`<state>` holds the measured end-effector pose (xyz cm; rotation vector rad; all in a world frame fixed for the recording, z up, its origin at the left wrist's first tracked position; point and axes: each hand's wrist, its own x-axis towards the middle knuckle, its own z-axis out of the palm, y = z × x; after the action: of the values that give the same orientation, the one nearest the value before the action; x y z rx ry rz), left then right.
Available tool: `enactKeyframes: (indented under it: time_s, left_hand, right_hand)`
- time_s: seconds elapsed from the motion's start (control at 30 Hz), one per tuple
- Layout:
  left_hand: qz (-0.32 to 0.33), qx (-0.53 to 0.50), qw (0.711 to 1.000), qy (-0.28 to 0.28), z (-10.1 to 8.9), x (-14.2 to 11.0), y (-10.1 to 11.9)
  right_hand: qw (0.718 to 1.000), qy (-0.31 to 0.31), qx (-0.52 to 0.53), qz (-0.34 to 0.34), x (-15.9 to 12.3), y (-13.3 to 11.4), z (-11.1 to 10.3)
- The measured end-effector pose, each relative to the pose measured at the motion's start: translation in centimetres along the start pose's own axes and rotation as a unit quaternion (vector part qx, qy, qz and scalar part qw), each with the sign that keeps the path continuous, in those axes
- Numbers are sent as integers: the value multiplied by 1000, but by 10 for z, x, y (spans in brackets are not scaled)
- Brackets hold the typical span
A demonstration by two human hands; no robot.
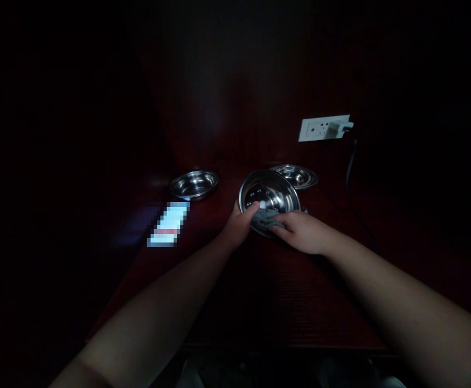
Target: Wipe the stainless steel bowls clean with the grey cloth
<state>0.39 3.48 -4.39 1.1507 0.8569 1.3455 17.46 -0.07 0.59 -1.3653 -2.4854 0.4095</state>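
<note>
A shiny steel bowl point(274, 191) is tilted toward me above the dark red table. My left hand point(239, 225) grips its left rim, with the thumb over the inside edge and the other fingers hidden behind. In my right hand point(303, 230) a grey cloth point(264, 218) is bunched against the bowl's near rim. Behind the bowl, partly covered by it, rests a wide-rimmed steel dish point(304, 177). Another shallow steel bowl point(195, 185) sits upright to the left.
A lit phone point(170, 223), its screen pixelated, lies near the table's left edge. On the back wall is a white socket point(320, 128) with a plug in it, and a dark cable point(351, 164) hangs down at the right. The surroundings are very dark.
</note>
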Motion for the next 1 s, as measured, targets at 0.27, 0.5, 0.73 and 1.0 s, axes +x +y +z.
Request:
enactKeyframes:
  time_s: [0.27,0.5,0.73,1.0]
  left_hand:
    - [0,-5,1000,-7,0,1,-1]
    - [-15,-27,998,-47,2,-2,7]
    - [-60,-24,986,-155,-2,-8,12]
    - [-77,-44,993,-83,0,-6,8]
  right_hand:
    - [1000,8,13,-2,1,0,1]
    - [1000,12,27,-4,2,3,2]
    - [996,43,81,8,3,7,1]
    - [997,16,75,-19,3,8,2]
